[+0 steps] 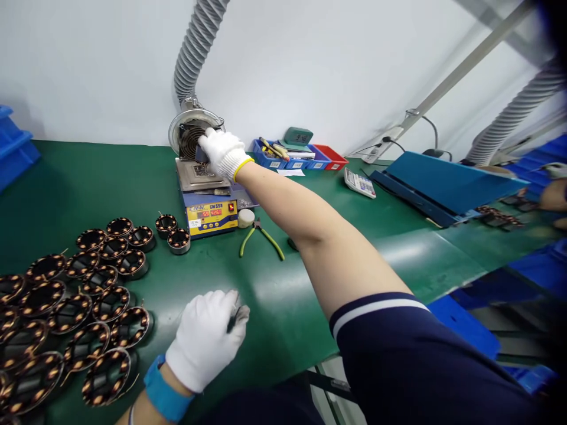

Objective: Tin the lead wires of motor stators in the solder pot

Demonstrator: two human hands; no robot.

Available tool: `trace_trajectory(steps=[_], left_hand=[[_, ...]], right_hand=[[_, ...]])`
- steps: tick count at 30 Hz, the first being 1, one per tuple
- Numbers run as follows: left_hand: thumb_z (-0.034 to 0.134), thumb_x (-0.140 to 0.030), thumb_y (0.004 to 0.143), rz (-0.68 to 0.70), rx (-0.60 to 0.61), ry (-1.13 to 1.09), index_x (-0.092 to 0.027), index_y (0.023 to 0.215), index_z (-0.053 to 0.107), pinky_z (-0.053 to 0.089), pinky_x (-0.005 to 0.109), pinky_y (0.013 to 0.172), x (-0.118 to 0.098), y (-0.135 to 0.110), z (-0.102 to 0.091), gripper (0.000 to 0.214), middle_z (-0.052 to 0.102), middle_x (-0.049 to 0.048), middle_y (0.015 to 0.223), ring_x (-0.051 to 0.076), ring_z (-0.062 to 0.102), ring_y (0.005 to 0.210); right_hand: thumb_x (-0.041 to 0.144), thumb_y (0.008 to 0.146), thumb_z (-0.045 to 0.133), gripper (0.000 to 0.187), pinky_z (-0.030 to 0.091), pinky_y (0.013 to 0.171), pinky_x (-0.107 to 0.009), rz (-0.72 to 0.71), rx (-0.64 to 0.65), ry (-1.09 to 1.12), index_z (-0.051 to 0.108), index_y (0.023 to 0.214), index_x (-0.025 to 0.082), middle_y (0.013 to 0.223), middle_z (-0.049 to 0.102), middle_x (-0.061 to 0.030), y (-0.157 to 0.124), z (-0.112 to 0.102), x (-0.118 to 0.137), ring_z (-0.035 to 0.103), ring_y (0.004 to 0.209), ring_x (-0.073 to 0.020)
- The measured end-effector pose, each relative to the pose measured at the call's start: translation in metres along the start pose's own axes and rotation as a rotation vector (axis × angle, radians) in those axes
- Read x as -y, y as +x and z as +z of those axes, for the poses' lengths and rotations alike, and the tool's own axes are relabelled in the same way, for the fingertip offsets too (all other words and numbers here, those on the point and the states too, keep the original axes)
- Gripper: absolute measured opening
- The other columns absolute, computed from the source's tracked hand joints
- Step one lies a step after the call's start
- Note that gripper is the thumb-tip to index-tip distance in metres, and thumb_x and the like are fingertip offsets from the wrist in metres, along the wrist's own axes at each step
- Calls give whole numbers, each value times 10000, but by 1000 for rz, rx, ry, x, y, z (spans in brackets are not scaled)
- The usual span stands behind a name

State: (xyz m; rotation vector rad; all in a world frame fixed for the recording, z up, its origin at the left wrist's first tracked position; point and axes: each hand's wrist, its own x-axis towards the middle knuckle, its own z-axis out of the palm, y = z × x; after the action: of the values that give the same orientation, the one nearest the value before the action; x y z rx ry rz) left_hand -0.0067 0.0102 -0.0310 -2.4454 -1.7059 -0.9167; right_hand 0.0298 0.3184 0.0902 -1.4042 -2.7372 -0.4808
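Observation:
My right hand (221,152), in a white knit glove with a yellow cuff edge, reaches over a solder pot (211,215) with a red digital display. Its fingers close on a dark piece (202,156) just above the pot's metal top; the glove hides most of this piece. Low over the front of the bench is my left hand (208,330), gloved in white. Its fingers are loosely curled, thumb and forefinger tips slightly apart and grey-stained, and nothing shows between them. Many copper-wound stators (101,277) stand to its left.
Green-handled cutters (261,237) lie right of the pot beside a round white item (245,218). A fume hose (195,53) hangs behind. Farther right are blue bins (268,158), a red bin (330,158), a calculator (359,183) and a blue panel (452,183). Another person's hand (556,171) shows at far right.

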Motion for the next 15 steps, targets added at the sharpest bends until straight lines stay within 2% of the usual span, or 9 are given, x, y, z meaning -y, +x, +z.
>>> trace_trajectory(steps=[9, 15], left_hand=[[509, -298, 900, 0, -16, -13, -202, 969, 584, 395, 362, 585, 0, -1, -2, 139, 593, 23, 729, 229, 553, 639], [523, -291, 890, -8, -30, 0, -189, 965, 594, 426, 367, 573, 1, 1, -3, 146, 604, 34, 728, 235, 570, 634]], right_hand=[[121, 780, 583, 452, 502, 838, -503, 3, -14, -3, 512, 1226, 143, 1259, 498, -176, -2, 0, 4, 547, 1078, -331], [183, 754, 652, 472, 516, 811, -516, 5, -44, 7, 513, 1202, 134, 1218, 505, -180, 0, 1, 1, 563, 1045, -340]])
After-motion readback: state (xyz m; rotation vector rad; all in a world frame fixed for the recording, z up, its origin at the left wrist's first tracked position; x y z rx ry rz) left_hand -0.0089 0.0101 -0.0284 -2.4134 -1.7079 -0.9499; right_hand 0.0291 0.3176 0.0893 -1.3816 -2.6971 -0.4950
